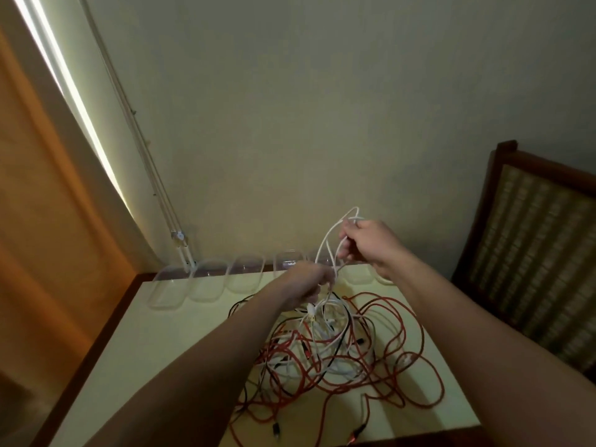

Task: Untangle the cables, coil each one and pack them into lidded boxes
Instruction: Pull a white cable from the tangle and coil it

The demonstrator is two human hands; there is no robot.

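Note:
A tangle of red, white and black cables [338, 356] lies on the pale table [161, 350]. My right hand [371, 241] is raised above the heap and grips loops of a white cable [324, 245]. My left hand [306, 283], lower and to the left, pinches the same white cable where it rises out of the pile. Red cable [416, 333] sprawls widest, towards the table's right and front edges.
Several clear plastic boxes [206, 280] stand in a row along the table's far edge by the wall. A wooden chair with a woven back [532, 246] stands at the right. An orange curtain [38, 237] hangs at the left.

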